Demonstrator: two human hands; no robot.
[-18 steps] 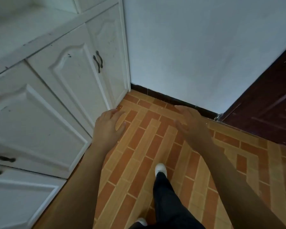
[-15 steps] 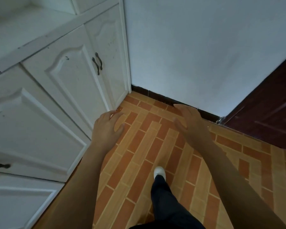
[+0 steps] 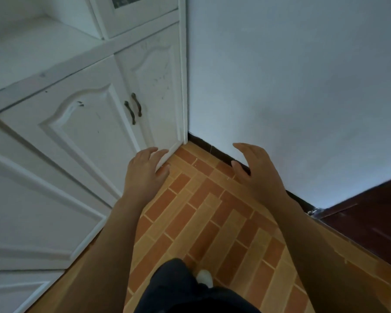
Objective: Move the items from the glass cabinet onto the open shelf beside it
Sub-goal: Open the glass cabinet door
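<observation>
I take this for a room in a home. Left of the left hand (image 3: 145, 172) stands a white cabinet (image 3: 81, 132) with arched panel doors and dark curved handles (image 3: 133, 109), and a glass-fronted door (image 3: 131, 1) above. Under both hands lies an orange and tan brick-pattern tile floor (image 3: 201, 211). Beyond the right hand (image 3: 255, 170) I see a plain white wall (image 3: 280, 75) with dark skirting (image 3: 215, 151), and to its right a dark red wooden door (image 3: 370, 218).

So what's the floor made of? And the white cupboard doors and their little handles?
The floor looks like ceramic tile, orange and tan, with pale grout lines in a brick pattern. The cupboard doors seem painted white wood or board, matte, with raised arched panels and dark scuffs. The handles are probably dark metal.
</observation>
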